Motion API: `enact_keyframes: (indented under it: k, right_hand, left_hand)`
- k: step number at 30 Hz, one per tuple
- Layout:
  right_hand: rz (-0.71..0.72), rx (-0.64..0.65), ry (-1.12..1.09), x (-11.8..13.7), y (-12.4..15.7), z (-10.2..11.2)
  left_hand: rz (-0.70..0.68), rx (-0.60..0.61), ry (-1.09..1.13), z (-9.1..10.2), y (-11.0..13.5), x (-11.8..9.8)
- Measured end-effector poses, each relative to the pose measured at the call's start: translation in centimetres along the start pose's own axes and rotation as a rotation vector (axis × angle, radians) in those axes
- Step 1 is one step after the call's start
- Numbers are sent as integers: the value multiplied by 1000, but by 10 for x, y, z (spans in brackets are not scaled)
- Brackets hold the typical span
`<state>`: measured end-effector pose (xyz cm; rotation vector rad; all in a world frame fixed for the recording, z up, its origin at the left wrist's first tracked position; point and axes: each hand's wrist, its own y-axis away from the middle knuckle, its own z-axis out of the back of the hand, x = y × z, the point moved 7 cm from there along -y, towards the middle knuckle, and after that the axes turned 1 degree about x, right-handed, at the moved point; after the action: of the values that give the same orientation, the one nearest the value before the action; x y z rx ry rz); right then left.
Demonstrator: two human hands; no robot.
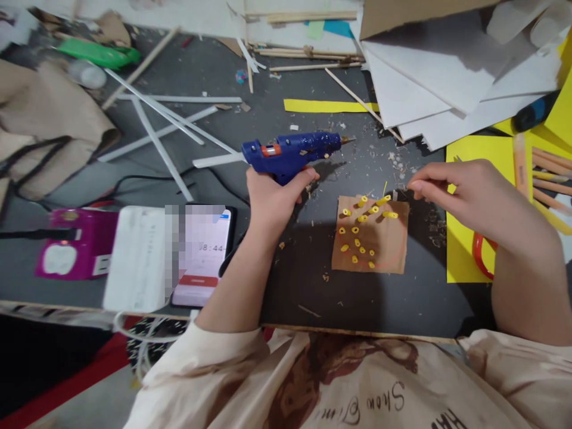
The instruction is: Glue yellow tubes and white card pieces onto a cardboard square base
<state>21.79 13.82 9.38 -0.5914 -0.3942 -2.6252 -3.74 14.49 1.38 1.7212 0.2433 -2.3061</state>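
Note:
My left hand (273, 199) is wrapped round the handle of a blue glue gun (292, 152). Its nozzle points right, above the table, and a white glue stick (218, 159) sticks out of its back. Below and to the right lies a square of brown cardboard (386, 253), with several short yellow rolled-paper tubes (374, 210) standing or leaning on it. Just off the cardboard's upper right corner, my right hand (465, 190) has thumb and fingertips pinched together. Whatever is between those fingertips, if anything, is too small to make out.
Red-handled scissors (480, 256) lie on yellow paper (460, 232) under my right forearm. A phone (203, 256) and a purple box (80, 244) are at left. Loose glue sticks (158, 149), a yellow strip (326, 106) and white sheets (429, 77) lie farther back.

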Motion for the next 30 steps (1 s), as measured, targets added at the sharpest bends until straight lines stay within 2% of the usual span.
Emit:
enact_keyframes:
  k: [7, 13, 17, 20, 23, 27, 30]
  right_hand:
    - [-51, -44, -21, -13, -5, -2]
    - [-93, -61, -43, -20, -3, 2]
    - [-114, -74, -49, -24, -2, 6]
    - [-116, -73, -42, -25, -2, 8]
    - [-111, -68, -30, -26, -2, 7]
    - [-120, -32, -3, -28, -3, 4]
    - [-107, 25, 4, -30, -4, -1]
  left_hand:
    - [-20, 28, -82, 2, -12, 14]
    - [-103, 57, -7, -3, -22, 4]
    - [-150, 41, -117, -6, -49, -1]
    - [-71, 16, -254, -9, -78, 0]
    - [1, -69, -420, -8, -101, 0]
    - [-19, -68, -483, -11, -112, 3]
    - [-98, -53, -573, -11, -106, 0]
